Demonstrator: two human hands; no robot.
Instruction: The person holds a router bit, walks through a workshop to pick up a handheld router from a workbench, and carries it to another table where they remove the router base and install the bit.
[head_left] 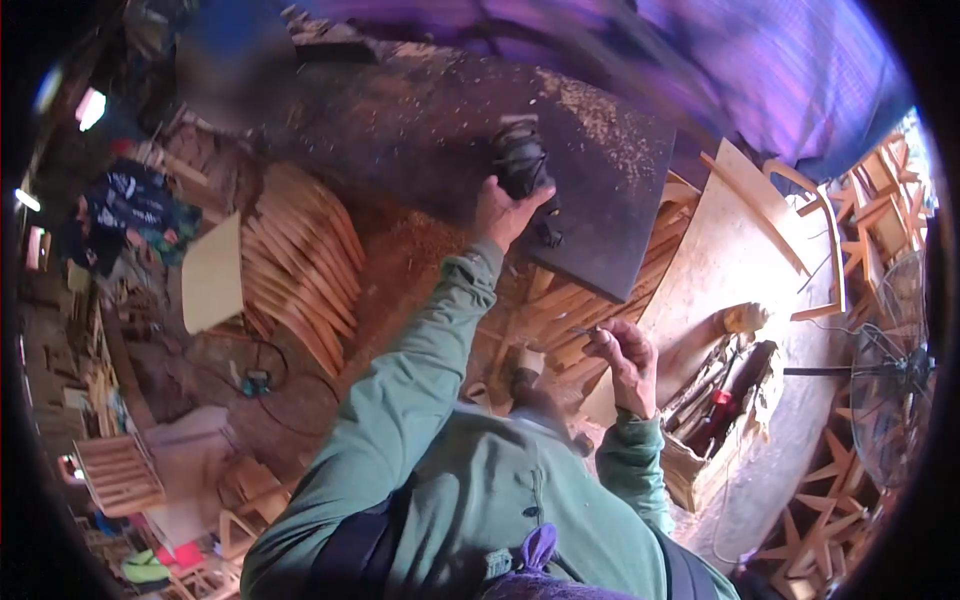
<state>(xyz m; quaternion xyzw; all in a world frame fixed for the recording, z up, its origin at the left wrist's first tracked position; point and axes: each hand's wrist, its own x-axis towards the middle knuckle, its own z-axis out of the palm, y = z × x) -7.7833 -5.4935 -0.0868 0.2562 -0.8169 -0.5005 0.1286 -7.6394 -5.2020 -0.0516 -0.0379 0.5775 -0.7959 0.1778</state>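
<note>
My left hand (508,212) reaches forward over the dark tabletop (610,215), closed around a black power tool (518,160). The tool's exact kind is unclear; its body is rounded, with a lighter end pointing away from me. Nearer my body, my right hand (628,365) pinches a small, thin, dark piece (583,330) between thumb and fingers. That piece is too small to name. Just right of this hand sits a torn box (690,480) full of hand tools, among them one with a red handle (720,398).
Wood shavings (590,105) litter the tabletop. Stacked wooden slats (300,260) stand to the left, with a pale board (212,275) beside them. A wooden frame (835,250), a fan (890,370) and star-shaped wooden parts (825,500) are at right. Another person (130,210) is at far left.
</note>
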